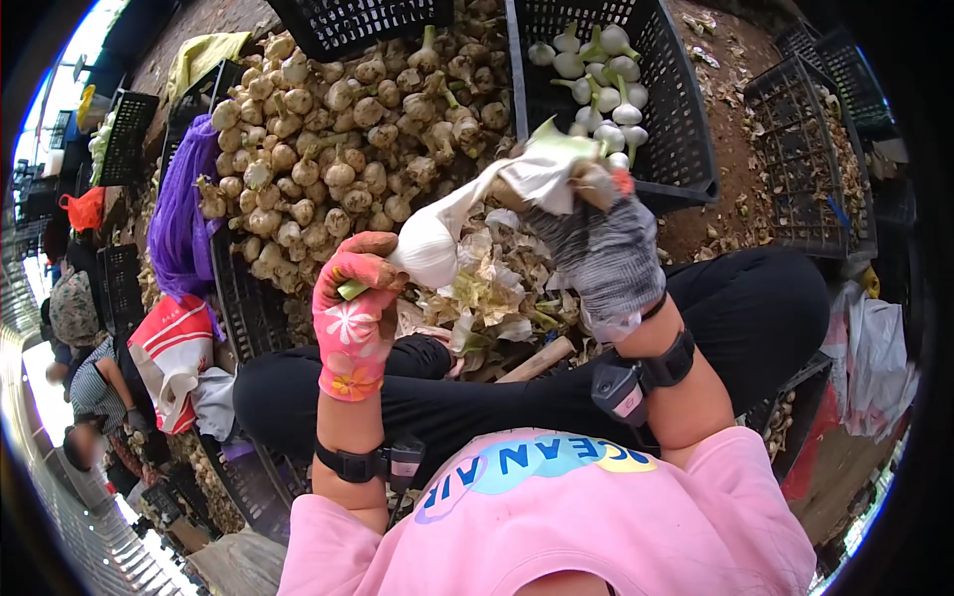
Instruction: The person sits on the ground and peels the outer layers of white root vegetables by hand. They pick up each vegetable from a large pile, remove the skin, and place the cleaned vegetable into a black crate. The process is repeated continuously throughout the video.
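Note:
In the head view my left hand (pixel 356 316), in a pink flowered glove, grips a white garlic bulb (pixel 426 251) at its left side. A short green stem piece (pixel 352 289) pokes out between those fingers. From the bulb's other side, a strip of pale outer skin (pixel 484 182) stretches up to my right hand (pixel 600 249), which wears a grey knitted glove. The right fingers are closed on the wide, greenish end of this skin; their tips are blurred and partly hidden. Loose papery garlic skins (pixel 484 279) lie below, between my hands.
Unpeeled garlic bulbs (pixel 339 175) are heaped ahead. A black plastic crate (pixel 682 112) holds clean white garlic bulbs (pixel 607 97). Another crate (pixel 801 160) with skin scraps stands right. A purple mesh bag (pixel 182 216) hangs left. A wooden stick (pixel 536 360) lies by my legs. Other people sit far left.

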`<state>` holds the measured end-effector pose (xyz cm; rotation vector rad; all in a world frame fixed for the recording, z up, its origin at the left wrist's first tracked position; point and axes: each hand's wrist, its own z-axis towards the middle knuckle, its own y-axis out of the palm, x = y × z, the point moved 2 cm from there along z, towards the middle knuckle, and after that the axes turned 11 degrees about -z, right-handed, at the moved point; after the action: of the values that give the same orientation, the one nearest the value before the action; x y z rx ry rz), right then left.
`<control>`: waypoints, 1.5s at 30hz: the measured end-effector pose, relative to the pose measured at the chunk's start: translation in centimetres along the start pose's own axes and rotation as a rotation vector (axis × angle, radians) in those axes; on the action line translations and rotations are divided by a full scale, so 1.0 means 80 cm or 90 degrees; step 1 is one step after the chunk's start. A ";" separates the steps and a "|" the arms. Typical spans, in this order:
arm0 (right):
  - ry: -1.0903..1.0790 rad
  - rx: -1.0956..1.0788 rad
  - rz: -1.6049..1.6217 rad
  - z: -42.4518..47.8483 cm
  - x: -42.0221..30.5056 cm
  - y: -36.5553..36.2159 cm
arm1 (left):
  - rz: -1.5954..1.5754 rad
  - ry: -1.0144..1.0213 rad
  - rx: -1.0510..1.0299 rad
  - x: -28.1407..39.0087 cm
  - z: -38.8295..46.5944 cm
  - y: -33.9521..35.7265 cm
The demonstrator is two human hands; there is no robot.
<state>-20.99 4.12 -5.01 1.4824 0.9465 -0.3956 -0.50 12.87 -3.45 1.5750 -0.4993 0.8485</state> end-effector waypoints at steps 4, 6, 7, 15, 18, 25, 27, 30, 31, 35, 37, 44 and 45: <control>-0.142 0.107 0.009 -0.003 -0.036 -0.005 | -0.201 -0.029 0.176 -0.015 -0.002 -0.002; -0.206 0.122 -0.170 -0.004 -0.049 -0.008 | -0.284 -0.069 0.177 -0.020 -0.005 -0.011; -0.163 0.048 -0.317 -0.004 -0.046 -0.004 | -0.319 -0.084 0.159 -0.023 -0.006 -0.016; -0.424 -0.219 -0.800 -0.019 0.017 0.043 | -0.305 -0.235 0.294 -0.036 -0.016 0.009; -0.251 -0.275 -0.603 -0.022 0.016 0.038 | -0.451 -0.326 0.132 -0.041 -0.019 -0.010; 0.019 -0.168 -0.323 -0.016 0.024 0.029 | -0.244 -0.230 0.229 -0.042 -0.013 -0.004; -0.177 -0.224 -0.557 -0.019 0.016 0.039 | -0.188 -0.239 0.196 -0.039 -0.014 -0.008; -0.018 -0.228 -0.467 -0.014 0.016 0.029 | -0.083 -0.227 0.151 -0.037 -0.014 -0.004; 0.131 -0.209 -0.369 -0.016 0.018 0.026 | -0.130 -0.229 0.187 -0.040 -0.014 -0.008; 0.157 -0.035 -0.130 -0.002 -0.001 0.019 | -0.314 -0.219 0.285 -0.046 -0.003 -0.038; 0.224 0.035 -0.209 0.006 0.006 0.009 | -0.270 -0.195 0.285 -0.045 0.026 -0.021; 0.139 -0.073 -0.508 0.007 0.059 -0.017 | 0.242 -0.055 0.093 -0.050 0.132 -0.012; 0.151 -0.086 -0.518 0.007 0.058 -0.012 | 0.430 -0.020 0.191 -0.052 0.153 -0.070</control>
<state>-18.75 4.97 -9.14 0.9778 1.7264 -0.7290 3.87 1.48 -10.46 1.7102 -0.9933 1.4610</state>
